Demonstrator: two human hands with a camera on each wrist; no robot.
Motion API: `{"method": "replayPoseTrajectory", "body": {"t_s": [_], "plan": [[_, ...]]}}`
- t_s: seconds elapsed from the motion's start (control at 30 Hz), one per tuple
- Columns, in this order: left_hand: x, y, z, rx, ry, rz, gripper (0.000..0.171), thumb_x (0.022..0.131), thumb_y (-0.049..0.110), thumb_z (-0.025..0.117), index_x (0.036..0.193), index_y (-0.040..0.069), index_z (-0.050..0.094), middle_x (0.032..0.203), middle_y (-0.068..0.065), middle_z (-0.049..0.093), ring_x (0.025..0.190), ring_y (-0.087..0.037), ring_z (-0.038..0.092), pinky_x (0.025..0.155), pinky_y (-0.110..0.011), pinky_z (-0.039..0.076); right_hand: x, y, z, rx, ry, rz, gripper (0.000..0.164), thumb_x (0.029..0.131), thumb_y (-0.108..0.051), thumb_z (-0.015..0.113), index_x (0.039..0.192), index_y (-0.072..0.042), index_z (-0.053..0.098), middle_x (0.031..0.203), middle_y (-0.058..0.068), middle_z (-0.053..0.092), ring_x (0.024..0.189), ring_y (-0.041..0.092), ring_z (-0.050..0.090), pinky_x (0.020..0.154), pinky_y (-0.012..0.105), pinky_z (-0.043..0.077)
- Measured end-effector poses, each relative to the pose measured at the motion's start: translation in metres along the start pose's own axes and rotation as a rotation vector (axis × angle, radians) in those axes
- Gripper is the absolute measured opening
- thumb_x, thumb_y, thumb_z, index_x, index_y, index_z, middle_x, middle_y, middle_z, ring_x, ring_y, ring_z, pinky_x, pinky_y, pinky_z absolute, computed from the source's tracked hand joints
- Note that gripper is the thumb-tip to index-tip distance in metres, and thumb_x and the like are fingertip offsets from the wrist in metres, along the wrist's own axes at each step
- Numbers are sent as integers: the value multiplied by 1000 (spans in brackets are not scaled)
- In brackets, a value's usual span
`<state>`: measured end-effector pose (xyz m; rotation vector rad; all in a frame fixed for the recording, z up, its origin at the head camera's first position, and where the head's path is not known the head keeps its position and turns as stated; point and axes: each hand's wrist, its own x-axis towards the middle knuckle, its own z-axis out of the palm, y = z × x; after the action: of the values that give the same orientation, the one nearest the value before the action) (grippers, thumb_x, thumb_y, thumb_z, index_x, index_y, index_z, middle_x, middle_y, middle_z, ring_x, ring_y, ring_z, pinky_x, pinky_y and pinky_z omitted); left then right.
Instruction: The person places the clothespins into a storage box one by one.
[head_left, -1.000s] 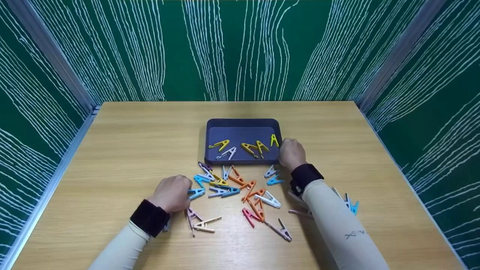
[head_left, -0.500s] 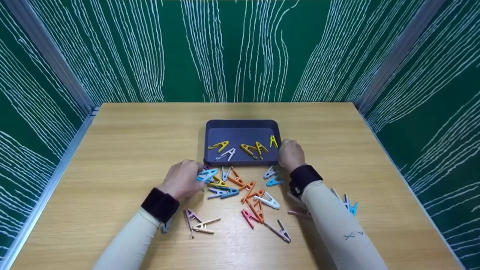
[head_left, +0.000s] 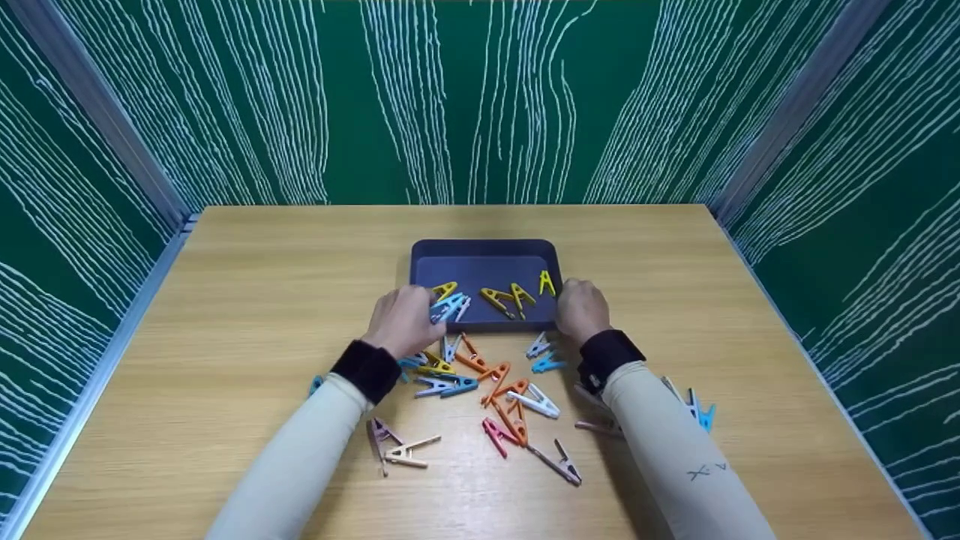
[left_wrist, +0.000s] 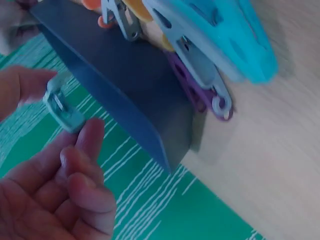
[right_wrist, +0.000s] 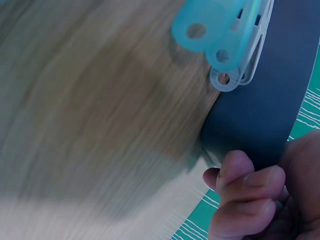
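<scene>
My left hand (head_left: pixel 403 319) pinches a light blue clothespin (head_left: pixel 448 306) between thumb and fingertips, over the front left part of a dark grey tray (head_left: pixel 484 246). In the left wrist view the clothespin (left_wrist: pixel 64 107) is seen end-on beside the tray wall (left_wrist: pixel 135 107). Partly behind it in the head view lies a white clothespin (head_left: pixel 464 309). Two mustard clothespins (head_left: pixel 496 300) and a bright yellow one (head_left: pixel 546 282) lie further right in the tray. At the tray's right front corner, my right hand (head_left: pixel 583 310) holds the wall, its fingers (right_wrist: pixel 245 200) curled at the corner.
Several clothespins lie on the wooden table before the tray: orange (head_left: pixel 472 361), yellow (head_left: pixel 439 365), blue (head_left: pixel 459 385), white (head_left: pixel 536 401), red (head_left: pixel 496 435) and beige (head_left: pixel 407 454). Others lie beside the right forearm (head_left: pixel 701 412). Green white-streaked panels (head_left: pixel 352 97) enclose the table.
My left hand has lifted the light blue clothespin from the pile at the left and carried it forward and right to the tray. My right hand has stayed at the tray's corner.
</scene>
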<state>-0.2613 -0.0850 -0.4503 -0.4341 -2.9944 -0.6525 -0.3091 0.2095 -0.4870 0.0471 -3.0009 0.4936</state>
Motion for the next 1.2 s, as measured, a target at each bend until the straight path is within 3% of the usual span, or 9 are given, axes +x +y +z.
{"method": "replayPoseTrajectory", "body": {"t_s": [0.17, 0.43, 0.57, 0.67, 0.73, 0.9, 1.03, 1.2], "plan": [[14, 1, 16, 21, 37, -43, 27, 85, 27, 78, 76, 10, 60, 69, 2, 52, 59, -16, 51, 56, -32, 43, 0, -1, 1, -11, -26, 9, 23, 90, 3, 51, 102, 12, 69, 99, 32, 69, 92, 47, 68, 80, 56, 55], [38, 10, 30, 60, 101, -45, 48, 88, 32, 80, 61, 16, 43, 63, 2, 46, 57, -16, 48, 54, -32, 41, 1, -3, 1, -21, -50, 20, 22, 89, 2, 55, 105, 13, 68, 100, 31, 69, 93, 45, 69, 79, 55, 56], [47, 14, 34, 90, 121, -62, 44, 88, 31, 80, 63, 15, 48, 68, 0, 54, 63, -19, 54, 60, -36, 48, 1, -4, 2, -17, -50, 19, 23, 90, 2, 54, 105, 12, 68, 100, 31, 69, 92, 45, 69, 79, 55, 56], [54, 14, 38, 108, 129, -71, 34, 89, 30, 79, 70, 10, 59, 77, -5, 64, 72, -23, 62, 69, -41, 53, 0, -4, 1, -16, -42, 21, 22, 89, 2, 55, 104, 12, 68, 99, 31, 69, 91, 45, 69, 77, 55, 56], [57, 12, 40, 122, 130, -81, 30, 90, 33, 78, 84, 5, 68, 90, -10, 70, 85, -27, 66, 79, -43, 55, 0, -5, 1, -17, -36, 21, 22, 89, 2, 56, 103, 12, 68, 99, 31, 69, 90, 45, 69, 77, 55, 56], [58, 8, 43, 143, 128, -107, 54, 92, 46, 75, 120, 0, 71, 125, -16, 68, 119, -34, 60, 102, -46, 49, 0, -5, 0, -23, -31, 13, 21, 89, 2, 56, 102, 13, 68, 98, 32, 69, 90, 45, 69, 76, 55, 56], [54, 6, 38, 116, 162, -87, 57, 93, 46, 73, 124, -1, 69, 130, -18, 66, 127, -35, 57, 108, -46, 44, -1, -4, -1, -23, -15, -8, 20, 90, 1, 54, 98, 14, 68, 95, 33, 69, 88, 47, 69, 76, 56, 56], [47, 9, 28, 92, 174, -67, 54, 95, 45, 70, 123, -2, 69, 130, -18, 65, 123, -34, 58, 108, -45, 43, -1, -2, -2, -28, 3, -21, 20, 89, 0, 55, 97, 14, 67, 94, 33, 68, 87, 48, 69, 75, 56, 56]]}}
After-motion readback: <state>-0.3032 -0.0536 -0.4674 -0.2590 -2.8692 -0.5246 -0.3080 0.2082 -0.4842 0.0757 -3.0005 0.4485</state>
